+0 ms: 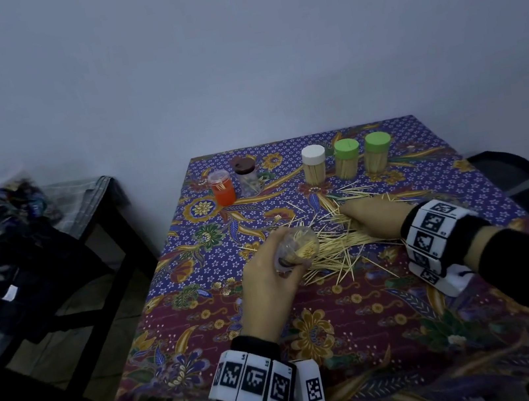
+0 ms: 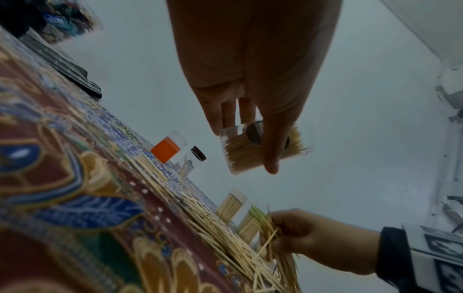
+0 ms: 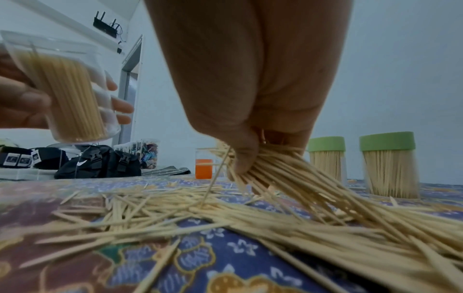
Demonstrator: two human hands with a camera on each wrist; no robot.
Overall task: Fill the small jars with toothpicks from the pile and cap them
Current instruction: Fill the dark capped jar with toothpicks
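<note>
Here left hand point(image 1: 265, 280) grips jar point(image 1: 299, 245); right hand point(image 1: 371, 218) grips toothpicks point(image 3: 283, 174).

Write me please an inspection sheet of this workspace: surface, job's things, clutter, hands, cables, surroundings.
Surface: table under a floral cloth.
Job's things: loose toothpick pile; clear jar, uncapped and partly filled; three capped full jars at the back, one white-capped jar and two green-capped jars.
Clutter: orange jar and brown-capped jar, back left.
Hands: left hand holds the clear jar; right hand grips a bundle of toothpicks.
Cables: nothing seen on the table.
Surroundings: dark side table carrying black bags; plain wall.
</note>
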